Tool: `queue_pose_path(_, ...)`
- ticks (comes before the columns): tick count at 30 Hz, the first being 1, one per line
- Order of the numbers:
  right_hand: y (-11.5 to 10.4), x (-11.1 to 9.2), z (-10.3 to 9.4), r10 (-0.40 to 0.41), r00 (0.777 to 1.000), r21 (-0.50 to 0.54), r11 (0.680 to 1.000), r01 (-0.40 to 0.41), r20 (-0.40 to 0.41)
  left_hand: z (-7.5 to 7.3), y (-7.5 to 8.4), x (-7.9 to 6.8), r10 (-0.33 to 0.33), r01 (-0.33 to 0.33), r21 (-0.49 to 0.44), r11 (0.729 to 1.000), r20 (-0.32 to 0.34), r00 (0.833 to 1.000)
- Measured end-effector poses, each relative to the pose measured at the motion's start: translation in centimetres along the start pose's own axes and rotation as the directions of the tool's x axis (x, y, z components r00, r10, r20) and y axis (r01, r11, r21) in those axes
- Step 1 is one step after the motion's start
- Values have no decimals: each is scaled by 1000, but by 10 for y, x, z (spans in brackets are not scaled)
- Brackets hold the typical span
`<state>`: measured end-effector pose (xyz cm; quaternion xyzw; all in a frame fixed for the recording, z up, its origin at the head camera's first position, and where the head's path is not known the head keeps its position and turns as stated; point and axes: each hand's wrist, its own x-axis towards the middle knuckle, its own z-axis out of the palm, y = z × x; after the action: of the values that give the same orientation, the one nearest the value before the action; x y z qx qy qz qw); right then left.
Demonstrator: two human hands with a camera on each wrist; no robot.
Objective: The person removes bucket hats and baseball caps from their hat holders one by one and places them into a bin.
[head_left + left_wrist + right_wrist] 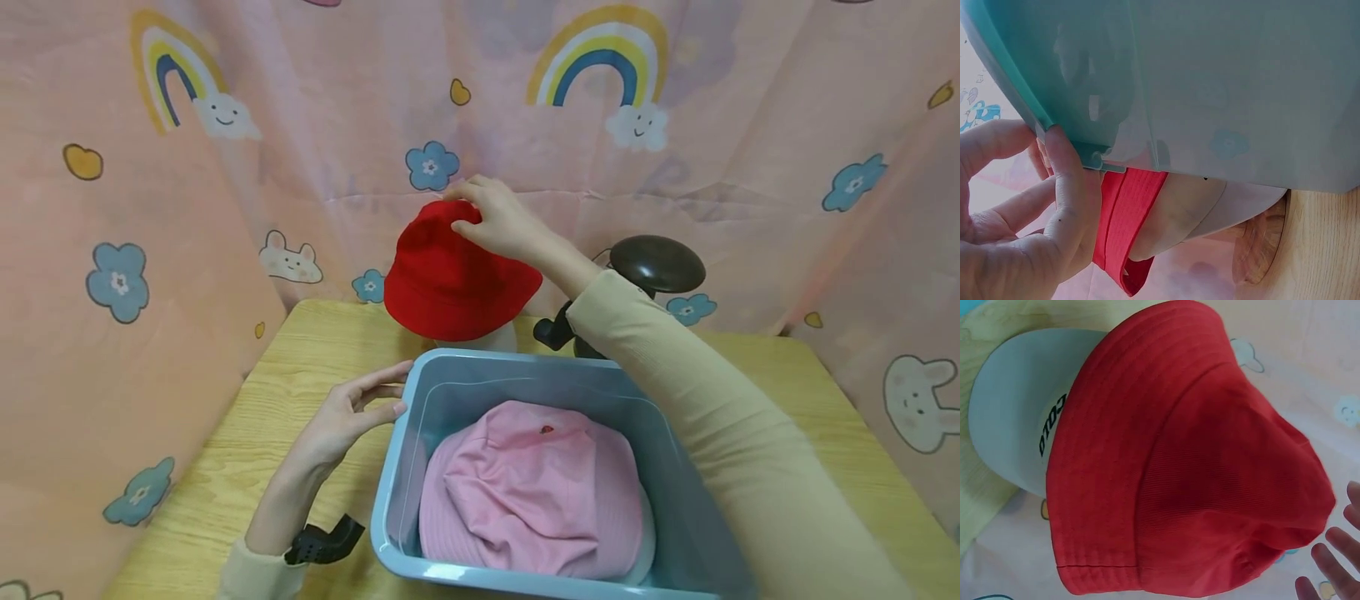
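A red bucket hat (457, 275) sits at the back of the table, over a pale cap (1016, 412) whose lettered visor shows in the right wrist view. My right hand (498, 221) hovers at the hat's crown; in the right wrist view its fingers (1338, 556) are spread a little and apart from the cloth. With thumb and fingers, my left hand (348, 417) grips the rim of a blue plastic bin (427, 367) at its far left corner. Inside the bin lies a crumpled pink bucket hat (536, 492), partly covering a pale item (643, 550).
A dark brown rounded stand top (657, 263) rises behind the bin, partly hidden by my right arm. Under the pale cap, the left wrist view shows a wood-grained round piece (1263, 244). A printed pink curtain (360, 108) hangs behind the wooden table (285, 375).
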<state>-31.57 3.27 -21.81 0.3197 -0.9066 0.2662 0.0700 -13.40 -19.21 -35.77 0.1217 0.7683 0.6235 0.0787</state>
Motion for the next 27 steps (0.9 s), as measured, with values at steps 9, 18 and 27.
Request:
queue_pose_path(9, 8, 7, 7, 15, 1000, -36, 999, -15, 3, -1, -1, 0, 12, -12, -7, 1000, 13, 1000)
queue_pose_path(18, 13, 8, 14, 69, 998, -16, 998, -69, -1, 0, -2, 0, 17, -17, -2, 1000, 5, 1000)
queue_pose_path(27, 16, 8, 21, 46, 998, -43, 998, -48, -42, -2, -3, 2, 29, -29, 10, 1000, 7, 1000)
